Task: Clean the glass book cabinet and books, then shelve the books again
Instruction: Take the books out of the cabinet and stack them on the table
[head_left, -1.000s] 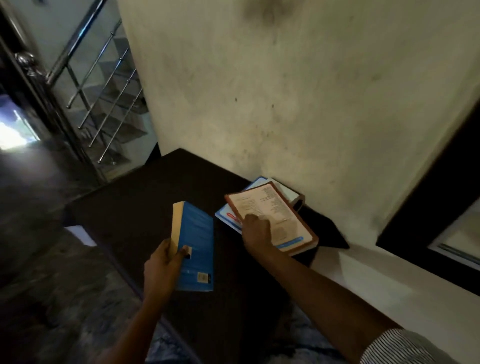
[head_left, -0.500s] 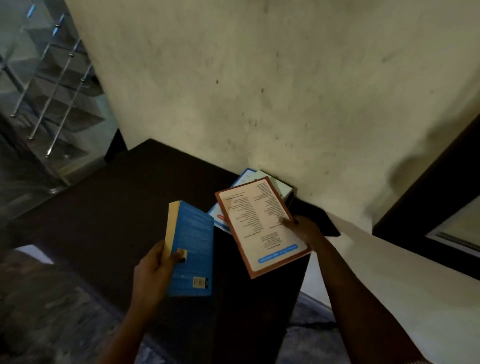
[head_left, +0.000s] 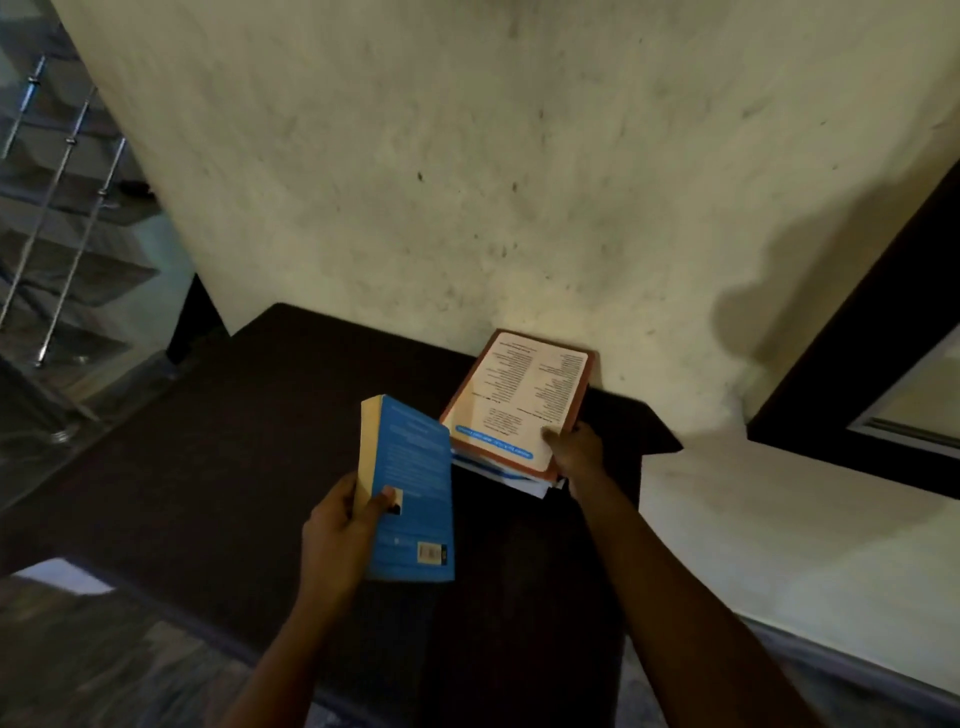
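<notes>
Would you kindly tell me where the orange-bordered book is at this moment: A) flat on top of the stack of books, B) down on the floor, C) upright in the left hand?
A: the orange-bordered book lies flat on the stack of books, the right hand gripping its near corner; the left hand holds the blue book instead.

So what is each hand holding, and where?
The left hand grips the blue paperback book by its lower page edge; the right hand pinches the orange-bordered white book at its near right corner.
</notes>
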